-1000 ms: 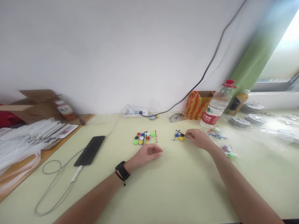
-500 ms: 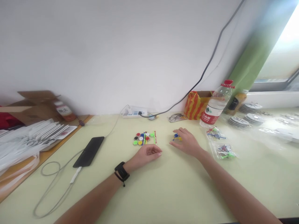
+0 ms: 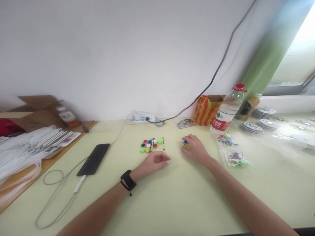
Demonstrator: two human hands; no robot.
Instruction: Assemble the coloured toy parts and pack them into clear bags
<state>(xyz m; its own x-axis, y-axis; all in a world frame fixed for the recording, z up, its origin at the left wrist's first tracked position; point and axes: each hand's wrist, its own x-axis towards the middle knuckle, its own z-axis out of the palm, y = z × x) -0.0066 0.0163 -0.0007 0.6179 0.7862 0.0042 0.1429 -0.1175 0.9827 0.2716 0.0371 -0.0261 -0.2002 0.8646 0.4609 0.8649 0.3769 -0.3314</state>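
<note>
My left hand (image 3: 154,161) rests on the pale green table, fingers loosely curled, with a gap to the thumb and nothing in it. Just beyond it lie several small round plastic discs (image 3: 147,150) in red, black, white, blue, green and yellow. Thin plastic sticks (image 3: 163,144) in several colours lie beside them. My right hand (image 3: 195,150) is low over the table, thumb and fingers apart around a small blue piece (image 3: 185,142) and a yellow piece (image 3: 187,146). The palm and fingers partly cover these pieces, so any contact is unclear.
Two clear bags of small coloured parts (image 3: 236,159) lie right of my right hand. Behind them stand a large water bottle (image 3: 223,113) and a striped bag (image 3: 206,111). A phone (image 3: 93,159) with a cable lies left. A power strip (image 3: 141,118) sits by the wall.
My right hand has shifted slightly to the right, and its thumb has come closer to its fingers around the blue and yellow pieces. My left hand has stayed put.
</note>
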